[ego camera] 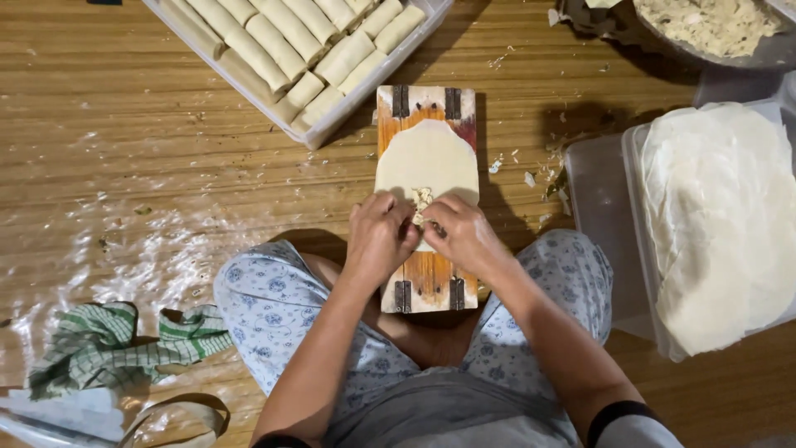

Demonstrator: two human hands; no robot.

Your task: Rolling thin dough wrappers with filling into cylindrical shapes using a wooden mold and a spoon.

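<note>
Head view. Your left hand (380, 235) and right hand (464, 236): both on the near edge of the wrapper (427, 158), fingers curled shut, pinching it over a small heap of filling (422, 199). Wrapper: pale, round-topped, flat on the wooden board (428, 278) between your knees. Tray of finished rolls (298, 41): beyond the board, to its left. Stack of wrappers (721, 224): in a clear tub, right. Checked cloth (108, 344): near left, on the floor.

Single head-worn view, steeply downward and close over lap, wooden board (427, 278) and floor (124, 141).
</note>
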